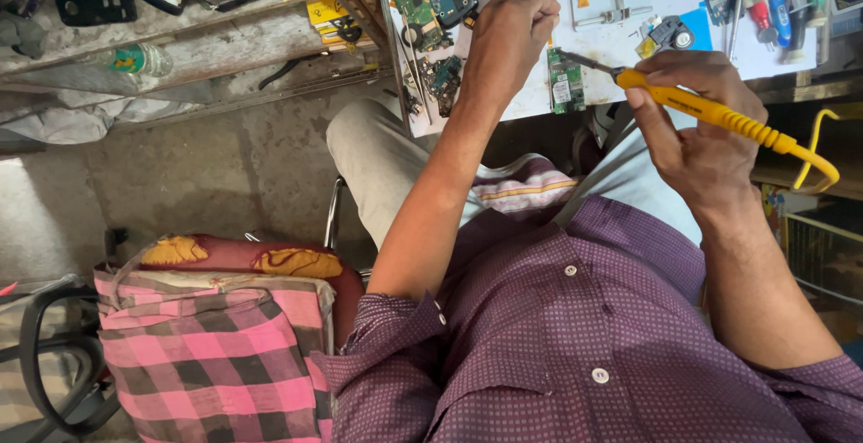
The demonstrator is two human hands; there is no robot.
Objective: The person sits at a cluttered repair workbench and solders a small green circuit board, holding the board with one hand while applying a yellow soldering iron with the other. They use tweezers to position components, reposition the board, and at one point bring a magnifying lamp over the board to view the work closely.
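2 hands over the white tabletop (629,43): right hand (697,128) wrapped around a yellow soldering iron (710,112), its tip touching a small green circuit board (565,81) lying at the tabletop's near edge. Left hand (508,34) is curled closed just beside the board; whether it pinches anything, I cannot tell.
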